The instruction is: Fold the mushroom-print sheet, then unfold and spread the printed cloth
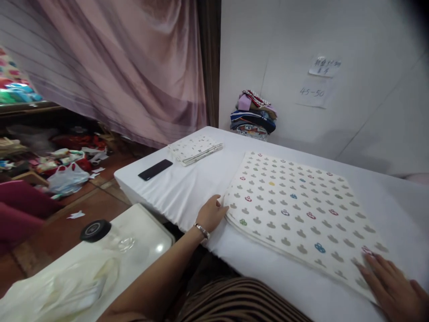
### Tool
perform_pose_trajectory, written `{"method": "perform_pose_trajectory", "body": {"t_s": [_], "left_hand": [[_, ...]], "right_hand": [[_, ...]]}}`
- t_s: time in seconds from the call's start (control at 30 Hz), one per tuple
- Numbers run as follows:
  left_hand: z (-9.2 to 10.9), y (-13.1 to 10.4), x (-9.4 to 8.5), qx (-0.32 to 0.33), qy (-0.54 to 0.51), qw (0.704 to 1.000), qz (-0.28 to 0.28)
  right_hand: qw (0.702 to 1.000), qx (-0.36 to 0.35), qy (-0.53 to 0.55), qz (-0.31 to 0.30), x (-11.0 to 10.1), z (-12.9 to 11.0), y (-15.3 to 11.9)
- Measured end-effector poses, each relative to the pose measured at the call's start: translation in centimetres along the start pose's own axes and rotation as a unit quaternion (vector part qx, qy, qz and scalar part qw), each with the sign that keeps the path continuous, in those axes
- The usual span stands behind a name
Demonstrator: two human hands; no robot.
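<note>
- The patterned cloth lies flat on the white-covered surface, in front of the person and toward the right of the view.
- Its long axis runs from the left hand's side to the right hand's side, slanting down the view toward the lower right; its shorter left edge points away from the person.
- The near edge, along which layers show, runs between the two hands close to the near side of the surface.
- Rows of grey motifs, with scattered red, blue, green and yellow ones, cover its upper face.
- The left hand touches the cloth's left edge near the close corner, fingers bent; whether they grasp the fabric, I cannot tell.
- The right hand rests palm down at the near right corner, fingers extended and released.
- A smaller folded cloth sits near the far left end of the surface, with a black phone-like slab just beside it.
- Lower left, a white stand bears a round black object and a clear plastic bag.
</note>
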State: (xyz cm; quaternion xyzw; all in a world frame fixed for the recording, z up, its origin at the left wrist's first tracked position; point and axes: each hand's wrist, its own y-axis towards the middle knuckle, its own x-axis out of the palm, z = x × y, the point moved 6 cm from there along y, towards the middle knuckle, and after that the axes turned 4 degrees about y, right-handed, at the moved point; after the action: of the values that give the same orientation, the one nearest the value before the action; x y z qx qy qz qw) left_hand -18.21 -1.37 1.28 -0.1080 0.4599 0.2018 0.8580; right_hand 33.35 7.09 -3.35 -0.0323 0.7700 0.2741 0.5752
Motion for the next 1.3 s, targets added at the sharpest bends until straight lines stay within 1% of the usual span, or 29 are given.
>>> {"method": "perform_pose_trajectory", "body": {"t_s": [0.07, 0.13, 0.2, 0.3, 0.37, 0.4, 0.47, 0.5, 0.57, 0.63, 0.7, 0.73, 0.8, 0.87, 0.9, 0.97, 1.03, 1.07, 1.1, 1.13, 1.17, 1.3], "left_hand": [[-0.3, -0.4, -0.3, 0.002, 0.000, 1.000, 0.012], [-0.4, -0.8, -0.6, 0.002, 0.031, 0.999, 0.020], [-0.3, -1.1, -0.8, -0.004, 0.076, 0.997, 0.012], [0.2, -1.1, -0.6, -0.010, 0.112, 0.994, -0.014], [0.6, -1.0, -0.4, -0.004, 0.111, 0.994, -0.023], [0.8, -0.9, -0.4, -0.001, 0.109, 0.994, -0.024], [0.9, -0.9, -0.3, 0.003, 0.105, 0.994, -0.022], [0.9, -0.9, -0.4, 0.002, 0.102, 0.995, -0.020], [0.7, -1.1, -0.5, -0.004, 0.090, 0.996, -0.016], [0.4, -1.3, -0.5, -0.014, 0.042, 0.999, -0.025], [0.0, -1.6, -0.1, -0.036, -0.056, 0.996, -0.057], [-0.1, -1.8, 0.1, -0.055, -0.117, 0.989, -0.078], [-0.4, -2.3, 0.7, -0.109, -0.237, 0.959, -0.114], [-0.5, -3.0, 1.3, -0.167, -0.345, 0.914, -0.133], [-0.5, -3.3, 1.6, -0.190, -0.400, 0.886, -0.136], [-0.3, -4.0, 2.0, -0.226, -0.510, 0.820, -0.128], [-0.2, -4.6, 2.4, -0.246, -0.596, 0.756, -0.112], [-0.2, -4.7, 2.5, -0.253, -0.622, 0.734, -0.104], [-0.2, -4.8, 2.7, -0.257, -0.635, 0.722, -0.100], [-0.2, -4.7, 2.8, -0.260, -0.636, 0.720, -0.102], [-0.2, -4.5, 2.9, -0.258, -0.627, 0.727, -0.110], [0.4, -3.1, 3.3, -0.213, -0.556, 0.779, -0.195]], "right_hand": [[1.000, -0.015, 0.004, 0.001, -0.3, -1.9, 0.9], [0.999, -0.012, 0.050, -0.005, -0.5, -5.0, 2.1], [0.991, -0.013, 0.131, -0.033, -0.1, -9.4, 3.6], [0.965, -0.087, 0.227, -0.102, 1.1, -18.0, 5.7], [0.949, -0.134, 0.261, -0.114, 1.7, -23.3, 6.9], [0.943, -0.154, 0.277, -0.104, 1.8, -25.6, 7.5], [0.929, -0.196, 0.291, -0.119, 2.3, -29.7, 8.6], [0.927, -0.208, 0.289, -0.123, 2.6, -31.3, 9.1], [0.930, -0.215, 0.265, -0.134, 3.1, -33.8, 10.1], [0.937, -0.212, 0.232, -0.155, 3.9, -35.3, 10.9], [0.939, -0.206, 0.205, -0.183, 4.7, -36.2, 11.3], [0.939, -0.203, 0.197, -0.197, 5.1, -36.4, 11.4], [0.937, -0.191, 0.200, -0.214, 5.7, -36.4, 11.6], [0.931, -0.180, 0.230, -0.218, 6.1, -36.2, 11.7], [0.927, -0.175, 0.253, -0.217, 6.2, -36.0, 11.8], [0.915, -0.164, 0.303, -0.212, 6.4, -35.7, 12.1], [0.904, -0.147, 0.346, -0.205, 6.5, -35.3, 12.3], [0.899, -0.137, 0.363, -0.202, 6.5, -35.2, 12.4], [0.895, -0.127, 0.377, -0.199, 6.5, -35.1, 12.4], [0.892, -0.118, 0.389, -0.196, 6.5, -35.0, 12.5], [0.890, -0.111, 0.398, -0.193, 6.5, -34.9, 12.5], [0.885, -0.092, 0.415, -0.187, 6.7, -34.7, 12.5]]}}
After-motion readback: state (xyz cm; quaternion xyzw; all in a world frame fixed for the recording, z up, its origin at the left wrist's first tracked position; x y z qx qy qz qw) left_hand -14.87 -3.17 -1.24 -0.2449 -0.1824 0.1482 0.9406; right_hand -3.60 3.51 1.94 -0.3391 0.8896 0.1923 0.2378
